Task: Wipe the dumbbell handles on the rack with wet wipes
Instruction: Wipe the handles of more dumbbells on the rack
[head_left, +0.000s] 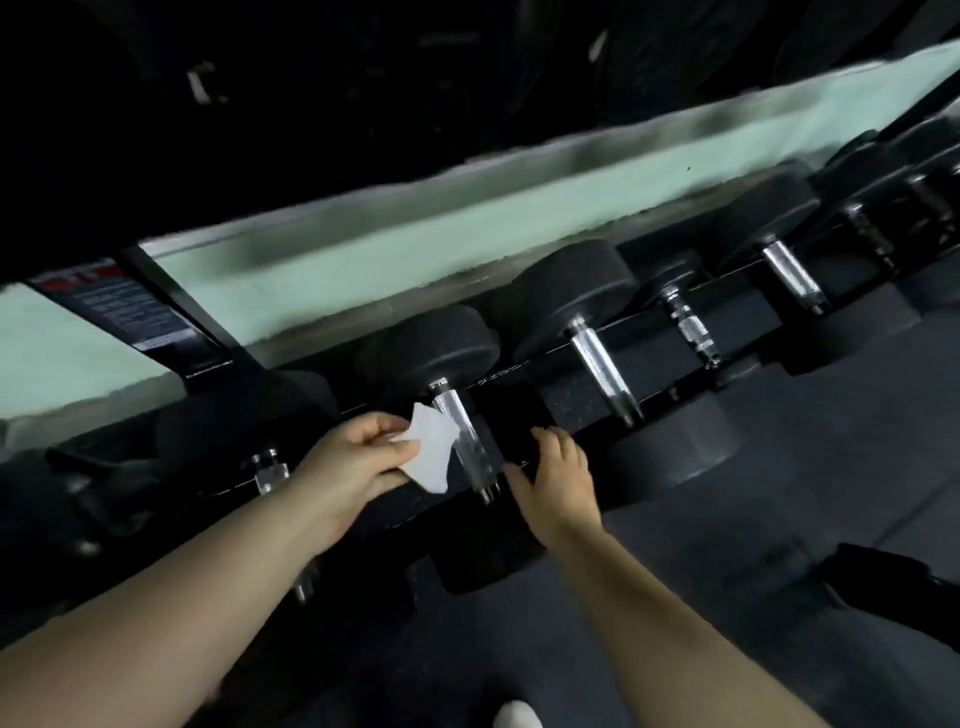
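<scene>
A low black rack (649, 332) carries a row of black dumbbells with chrome handles. My left hand (353, 462) pinches a white wet wipe (434, 452), whose edge hangs right beside the chrome handle (467, 441) of the dumbbell in the middle. Just right of that handle, my right hand (558, 483) lies fingers spread on the black rack rail and holds nothing. Further chrome handles (602, 371), (792, 278) lie to the right, and a short one (270, 473) shows to the left, partly behind my left forearm.
A pale green wall strip (467, 223) runs behind the rack, with dark weight plates above it. A black upright with a label (130, 312) stands at the left. Dark rubber floor (779, 467) lies in front. My white shoe tip (517, 714) shows at the bottom.
</scene>
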